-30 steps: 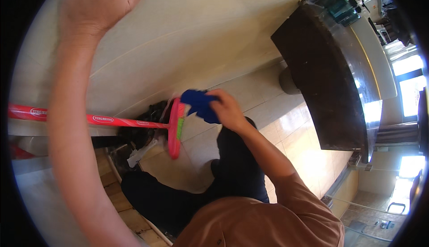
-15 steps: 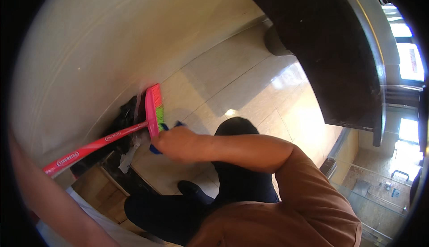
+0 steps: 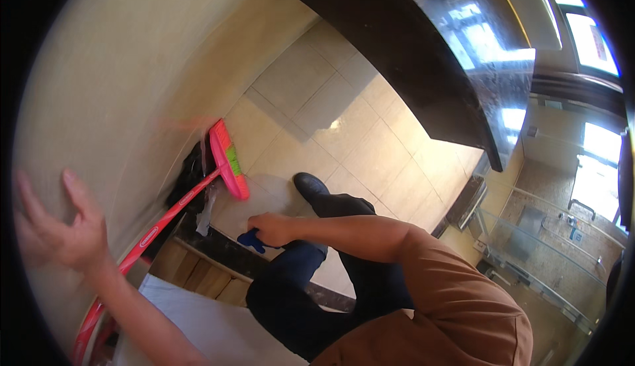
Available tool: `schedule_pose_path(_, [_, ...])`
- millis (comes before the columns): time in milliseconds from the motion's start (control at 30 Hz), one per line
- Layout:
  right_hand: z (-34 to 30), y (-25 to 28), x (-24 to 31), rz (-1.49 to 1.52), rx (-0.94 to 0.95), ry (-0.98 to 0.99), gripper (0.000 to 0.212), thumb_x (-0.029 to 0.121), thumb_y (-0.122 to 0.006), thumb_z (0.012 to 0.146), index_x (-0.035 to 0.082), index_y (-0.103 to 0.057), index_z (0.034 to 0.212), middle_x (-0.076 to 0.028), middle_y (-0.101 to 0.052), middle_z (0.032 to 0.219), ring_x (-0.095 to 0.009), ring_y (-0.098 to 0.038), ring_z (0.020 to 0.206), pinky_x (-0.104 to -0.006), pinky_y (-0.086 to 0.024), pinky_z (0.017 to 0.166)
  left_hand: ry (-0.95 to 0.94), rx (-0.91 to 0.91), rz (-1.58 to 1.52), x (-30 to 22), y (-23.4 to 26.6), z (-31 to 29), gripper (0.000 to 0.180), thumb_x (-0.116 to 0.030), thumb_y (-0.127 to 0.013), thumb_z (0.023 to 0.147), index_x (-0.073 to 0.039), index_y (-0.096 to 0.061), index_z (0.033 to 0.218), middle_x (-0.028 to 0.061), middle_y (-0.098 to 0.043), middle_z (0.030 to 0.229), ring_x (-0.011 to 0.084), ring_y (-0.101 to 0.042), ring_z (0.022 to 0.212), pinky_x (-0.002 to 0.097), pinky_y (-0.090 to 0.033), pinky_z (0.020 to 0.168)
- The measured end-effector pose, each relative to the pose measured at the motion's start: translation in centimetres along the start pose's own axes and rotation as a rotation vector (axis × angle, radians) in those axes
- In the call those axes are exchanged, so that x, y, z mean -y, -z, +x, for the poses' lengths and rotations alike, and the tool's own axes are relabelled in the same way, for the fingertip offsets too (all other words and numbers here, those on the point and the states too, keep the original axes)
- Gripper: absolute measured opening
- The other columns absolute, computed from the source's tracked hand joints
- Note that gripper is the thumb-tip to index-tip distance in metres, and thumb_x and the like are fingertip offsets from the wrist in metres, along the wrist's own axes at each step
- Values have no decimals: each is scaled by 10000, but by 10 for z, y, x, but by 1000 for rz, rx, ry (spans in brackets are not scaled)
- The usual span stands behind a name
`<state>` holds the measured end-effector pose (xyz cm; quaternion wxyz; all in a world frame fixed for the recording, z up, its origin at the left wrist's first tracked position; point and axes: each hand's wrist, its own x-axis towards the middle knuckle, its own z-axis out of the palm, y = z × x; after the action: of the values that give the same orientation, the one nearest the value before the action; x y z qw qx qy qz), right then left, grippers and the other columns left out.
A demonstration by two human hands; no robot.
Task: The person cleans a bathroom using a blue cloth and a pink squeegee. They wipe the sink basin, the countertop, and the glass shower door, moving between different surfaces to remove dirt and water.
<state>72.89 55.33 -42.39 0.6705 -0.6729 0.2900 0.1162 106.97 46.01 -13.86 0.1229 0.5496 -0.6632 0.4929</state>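
Note:
My left hand [image 3: 76,233] is open, its fingers spread against or just in front of the pale wall [image 3: 126,94]; contact is hard to judge. A pink broom [image 3: 226,157] with red and green bristles leans along the wall, its red-pink handle running down behind my left wrist. My right hand [image 3: 272,229] is closed around a crumpled dark blue cloth [image 3: 251,240], low in front of my knees. A gap separates it from the broom head. Most of the cloth is hidden in my fingers.
Behind the broom lies a black plastic bag [image 3: 190,175] with a pale plastic strip [image 3: 209,210]. A wooden step with a dark edge [image 3: 211,255] is by my leg. A large dark counter [image 3: 390,55] overhangs the tiled floor [image 3: 337,131]; glass panels [image 3: 529,233] stand at right.
My left hand has come into view, fingers spread at the wall. My right hand with the cloth has moved from beside the broom head toward my knees. My view and legs have shifted.

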Motion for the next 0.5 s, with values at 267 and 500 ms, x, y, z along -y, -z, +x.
schedule_pose_path(267, [-100, -32, -56, 1142, -330, -413, 402, 112, -680, 897, 19, -643, 1286, -128, -684, 1219, -284, -661, 1094, -449, -542, 924, 189, 219, 23, -37, 9, -5, 676, -416, -717, 866, -191, -560, 1484, 119, -369, 1638, 365, -209, 1561, 511, -34, 1261])
schedule_pose_path(500, [-236, 94, -72, 1790, -974, -37, 291, 26, -405, 1033, -52, -519, 1290, -208, -628, 1294, -343, -636, 1193, -487, -521, 1069, 139, 437, 11, -39, 47, 13, 823, -291, -711, 810, -231, -437, 1583, 106, -276, 1691, 367, -219, 1558, 543, -212, 1223])
